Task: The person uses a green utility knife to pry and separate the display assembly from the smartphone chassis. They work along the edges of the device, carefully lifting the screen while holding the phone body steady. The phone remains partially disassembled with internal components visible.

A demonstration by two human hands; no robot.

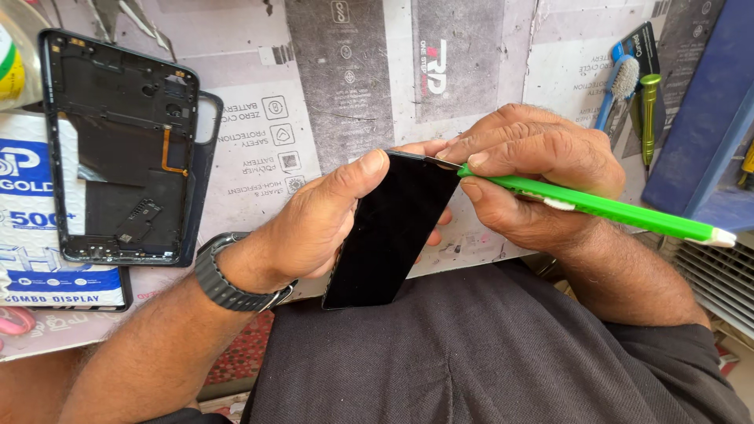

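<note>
My left hand [330, 220] grips a black phone screen panel [393, 232], thumb on its top edge, lower end resting near my lap. My right hand [526, 173] holds a green-handled blade tool [605, 208]. The tool's thin metal tip touches the panel's top right corner. A dark watch [224, 283] is on my left wrist.
An opened black phone frame [118, 149] lies at the left on the printed worktop [345, 78], partly over a white and blue display box [31, 220]. A blue toothbrush [616, 90] and a green screwdriver [649, 118] lie at the back right, beside a blue box [707, 118].
</note>
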